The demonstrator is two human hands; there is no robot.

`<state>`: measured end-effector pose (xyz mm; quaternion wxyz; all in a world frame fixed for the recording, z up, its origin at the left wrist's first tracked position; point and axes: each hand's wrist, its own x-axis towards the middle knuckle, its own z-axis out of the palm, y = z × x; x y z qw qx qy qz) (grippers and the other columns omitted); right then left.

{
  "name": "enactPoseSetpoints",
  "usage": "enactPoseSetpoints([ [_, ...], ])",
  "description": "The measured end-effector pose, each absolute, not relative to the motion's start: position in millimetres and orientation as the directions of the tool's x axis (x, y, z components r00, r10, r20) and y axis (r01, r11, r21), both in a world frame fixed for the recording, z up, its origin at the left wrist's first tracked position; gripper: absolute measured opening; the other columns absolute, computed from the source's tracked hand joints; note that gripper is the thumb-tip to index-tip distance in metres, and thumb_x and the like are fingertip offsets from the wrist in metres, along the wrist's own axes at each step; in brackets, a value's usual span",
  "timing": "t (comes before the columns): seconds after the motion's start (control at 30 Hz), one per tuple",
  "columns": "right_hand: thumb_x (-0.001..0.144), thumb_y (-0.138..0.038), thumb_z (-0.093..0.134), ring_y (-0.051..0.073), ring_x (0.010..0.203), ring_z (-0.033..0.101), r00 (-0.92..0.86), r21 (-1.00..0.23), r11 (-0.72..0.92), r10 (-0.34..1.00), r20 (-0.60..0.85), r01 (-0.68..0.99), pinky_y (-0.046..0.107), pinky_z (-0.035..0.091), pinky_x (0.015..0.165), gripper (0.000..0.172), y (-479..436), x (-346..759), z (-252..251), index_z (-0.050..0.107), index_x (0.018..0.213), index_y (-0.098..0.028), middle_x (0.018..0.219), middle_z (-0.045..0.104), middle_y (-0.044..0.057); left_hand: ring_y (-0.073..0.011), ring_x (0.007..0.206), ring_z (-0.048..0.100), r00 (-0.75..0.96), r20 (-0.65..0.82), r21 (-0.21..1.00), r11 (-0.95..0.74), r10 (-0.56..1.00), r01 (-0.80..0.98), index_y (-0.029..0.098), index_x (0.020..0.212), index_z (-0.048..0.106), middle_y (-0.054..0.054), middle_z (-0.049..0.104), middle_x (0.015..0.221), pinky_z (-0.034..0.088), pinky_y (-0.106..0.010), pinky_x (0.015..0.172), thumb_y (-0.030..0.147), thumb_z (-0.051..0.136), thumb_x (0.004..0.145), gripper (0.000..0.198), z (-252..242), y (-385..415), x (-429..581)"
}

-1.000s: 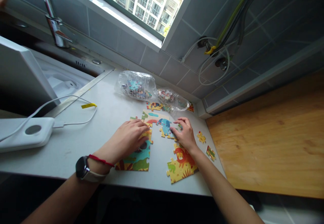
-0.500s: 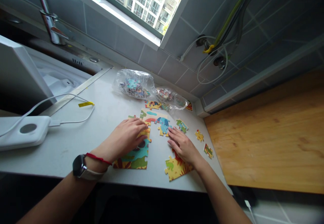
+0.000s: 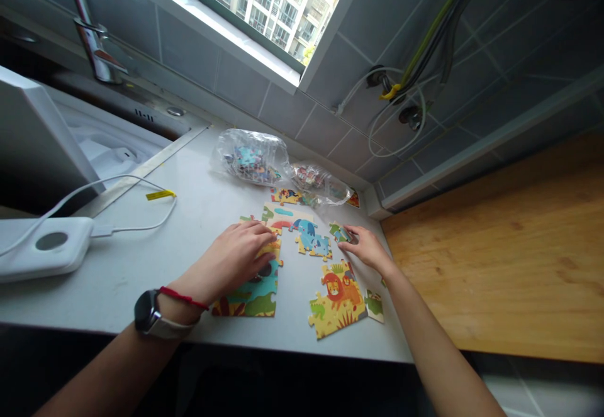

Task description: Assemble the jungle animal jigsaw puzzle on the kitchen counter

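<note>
My left hand (image 3: pixel 240 255) lies spread on a joined puzzle section (image 3: pixel 257 294) with teal and green parts, covering its upper left. At the right, my right hand (image 3: pixel 365 248) has its thumb and fingertips on a small green and blue puzzle piece (image 3: pixel 338 232). Between the hands, a section with blue elephants (image 3: pixel 314 241) joins a pale strip above it. Nearer the front edge sits a yellow section with lions (image 3: pixel 338 297), and a green piece (image 3: pixel 374 305) touches or nearly touches its right side.
Clear plastic bags of puzzle pieces (image 3: pixel 252 156) lie at the back, with a few pieces (image 3: pixel 285 195) beside them. A white charger (image 3: pixel 44 247) and its cable are at the left. A wooden board (image 3: pixel 500 247) borders the counter at the right.
My right hand has moved off the elephant and lion sections, right and slightly up, onto the green and blue piece. More of both sections shows. My left hand has stayed in place.
</note>
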<state>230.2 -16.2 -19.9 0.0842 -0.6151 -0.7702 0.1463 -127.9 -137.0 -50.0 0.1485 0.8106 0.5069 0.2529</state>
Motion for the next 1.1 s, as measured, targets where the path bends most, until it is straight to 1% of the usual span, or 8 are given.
enactPoseSetpoints([
  [0.07,0.071,-0.028,0.085,0.036,0.112,0.074,-0.228,-0.325,0.203,0.973,-0.040,0.924,0.050,0.057,0.102,0.055,-17,231,-21,0.077,0.123,-0.014,0.124,0.076,0.018,-0.0300,0.118,0.067,0.351,0.277,0.502,-0.446,0.895,0.741,0.022,0.115,0.074,-0.009,0.075,0.121,0.052,-0.048,0.105,0.030,0.066,0.098,0.020,-52,-137,-128],
  [0.17,0.075,-0.029,0.081,0.034,0.118,0.072,-0.234,-0.322,0.226,0.972,0.015,0.919,0.050,0.055,0.107,0.051,-19,231,-18,0.077,0.125,-0.018,0.130,0.075,0.016,-0.0297,0.116,0.068,0.340,0.299,0.510,-0.451,0.891,0.732,0.023,0.111,0.075,-0.009,0.076,0.118,0.054,-0.046,0.101,0.030,0.067,0.098,0.017,-54,-137,-128],
  [0.3,0.082,-0.034,0.078,0.031,0.126,0.068,-0.399,-0.372,0.402,0.913,0.087,0.837,0.048,0.051,0.113,0.049,-24,220,-15,0.075,0.129,-0.019,0.135,0.072,0.014,-0.0301,0.114,0.069,0.345,0.306,0.510,-0.459,0.887,0.728,0.022,0.109,0.075,-0.009,0.076,0.116,0.055,-0.046,0.100,0.029,0.067,0.098,0.015,-52,-136,-127],
  [0.43,0.083,-0.030,0.077,0.030,0.129,0.066,-0.582,-0.408,0.543,0.812,0.035,0.734,0.046,0.049,0.116,0.048,-20,200,-18,0.075,0.131,-0.021,0.141,0.069,0.013,-0.0288,0.112,0.071,0.352,0.315,0.508,-0.470,0.881,0.722,0.022,0.108,0.075,-0.010,0.076,0.115,0.055,-0.045,0.101,0.029,0.068,0.097,0.014,-51,-136,-126],
  [0.57,0.082,-0.022,0.075,0.031,0.131,0.065,-0.637,-0.399,0.581,0.771,-0.009,0.709,0.048,0.048,0.117,0.047,-6,191,-23,0.076,0.130,-0.023,0.143,0.067,0.014,-0.0288,0.112,0.070,0.359,0.313,0.494,-0.474,0.879,0.729,0.022,0.108,0.075,-0.010,0.076,0.115,0.055,-0.045,0.101,0.031,0.066,0.099,0.016,-54,-135,-126],
  [0.77,0.086,-0.027,0.078,0.031,0.132,0.064,-0.715,-0.452,0.601,0.687,-0.130,0.660,0.049,0.047,0.116,0.042,16,195,-19,0.077,0.128,-0.025,0.145,0.066,0.013,-0.0297,0.113,0.069,0.369,0.304,0.486,-0.476,0.878,0.733,0.022,0.112,0.074,-0.010,0.076,0.117,0.055,-0.046,0.099,0.034,0.063,0.101,0.020,-56,-135,-127],
  [0.9,0.088,-0.025,0.076,0.029,0.127,0.067,-0.726,-0.454,0.609,0.675,-0.134,0.650,0.047,0.050,0.113,0.038,24,198,-19,0.078,0.126,-0.026,0.140,0.069,0.013,-0.0291,0.112,0.069,0.369,0.297,0.487,-0.472,0.881,0.735,0.022,0.112,0.074,-0.010,0.076,0.117,0.055,-0.044,0.097,0.032,0.064,0.100,0.018,-54,-136,-127],
  [1.1,0.092,-0.025,0.071,0.029,0.124,0.068,-0.747,-0.385,0.666,0.657,-0.102,0.638,0.045,0.051,0.111,0.036,23,206,-23,0.077,0.127,-0.026,0.138,0.069,0.014,-0.0285,0.112,0.069,0.368,0.302,0.499,-0.475,0.879,0.725,0.022,0.110,0.074,-0.009,0.076,0.116,0.054,-0.045,0.100,0.035,0.062,0.101,0.019,-54,-135,-127],
])
